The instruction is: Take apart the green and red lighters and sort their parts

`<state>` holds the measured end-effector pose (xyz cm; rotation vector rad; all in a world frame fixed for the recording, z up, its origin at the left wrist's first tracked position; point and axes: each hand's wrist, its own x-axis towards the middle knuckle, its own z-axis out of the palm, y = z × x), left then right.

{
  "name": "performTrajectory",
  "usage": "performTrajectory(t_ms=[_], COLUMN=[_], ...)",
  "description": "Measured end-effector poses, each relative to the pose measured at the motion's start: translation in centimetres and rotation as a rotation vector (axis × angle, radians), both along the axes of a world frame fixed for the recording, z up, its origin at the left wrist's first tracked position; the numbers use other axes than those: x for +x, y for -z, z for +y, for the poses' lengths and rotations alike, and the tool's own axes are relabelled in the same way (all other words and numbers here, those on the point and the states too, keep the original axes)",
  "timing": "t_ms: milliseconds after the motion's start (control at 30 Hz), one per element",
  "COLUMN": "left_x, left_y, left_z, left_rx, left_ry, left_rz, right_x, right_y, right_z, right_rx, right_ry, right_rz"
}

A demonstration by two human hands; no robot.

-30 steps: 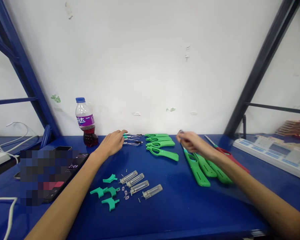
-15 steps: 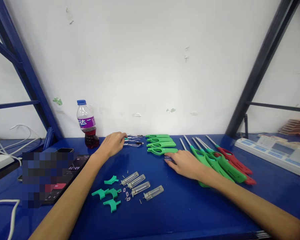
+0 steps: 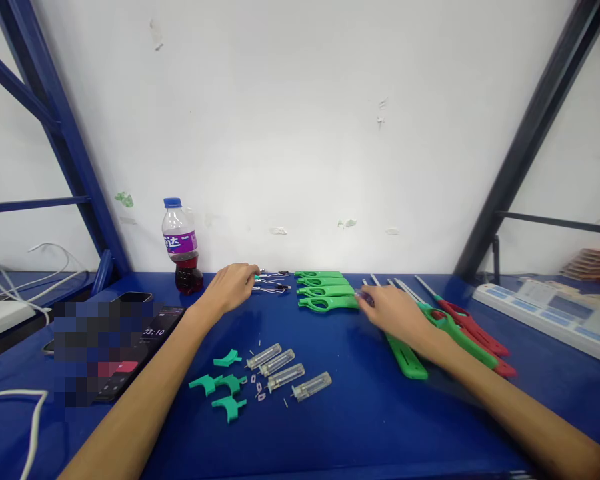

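Green lighter shells: R hand, by their R end, cd scatter 'em if swung; L hand left; can't tell grips.

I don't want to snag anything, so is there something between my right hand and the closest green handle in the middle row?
Nothing visible stands in the way. Your right hand is just off the right end of that green handle; blur hides whether they touch.

Bright even light, right hand slightly blurred
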<state>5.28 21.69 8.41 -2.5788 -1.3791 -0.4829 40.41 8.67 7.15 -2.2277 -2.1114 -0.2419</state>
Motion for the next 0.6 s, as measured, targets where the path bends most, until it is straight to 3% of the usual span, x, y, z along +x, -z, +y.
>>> performTrajectory(t_ms=[233, 600], left_x=[0.3, 0.9], left_y=[0.1, -0.2], left_z=[-0.2, -0.8], left_rx=[0.010, 0.022], left_ry=[0.022, 0.045], left_rz=[-0.004, -0.038], right_x=[2.8, 2.5], right_y=[0.7, 1.7], right_z=[0.9, 1.1], right_rx=[-0.037, -0.059], right_ry=[0.204, 0.192], right_rz=[-0.050, -0.061])
